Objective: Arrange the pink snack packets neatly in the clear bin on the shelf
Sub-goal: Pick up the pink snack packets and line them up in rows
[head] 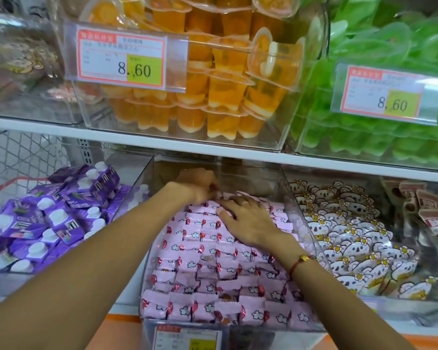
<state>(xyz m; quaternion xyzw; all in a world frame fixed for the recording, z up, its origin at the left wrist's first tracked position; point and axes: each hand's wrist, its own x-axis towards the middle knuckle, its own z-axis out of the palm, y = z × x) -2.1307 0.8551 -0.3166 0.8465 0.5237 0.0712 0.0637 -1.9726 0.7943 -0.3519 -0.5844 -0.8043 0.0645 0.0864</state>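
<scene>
We see pink snack packets [213,251], printed with white clouds and red marks, filling a clear bin [147,178] on the lower shelf. Our right hand [248,218] lies spread flat on them; our left hand [200,185] pinches a packet at the back.

In front of me: white shelf board [162,144], clear bins above with orange jelly cups [213,72] and green jelly cups [390,59], price tags [122,58] reading 8.60. Lower row: purple cartons [48,218] on my left, koala packets [352,236] right. Wire mesh [23,152] far left. Lighting bright, even.
</scene>
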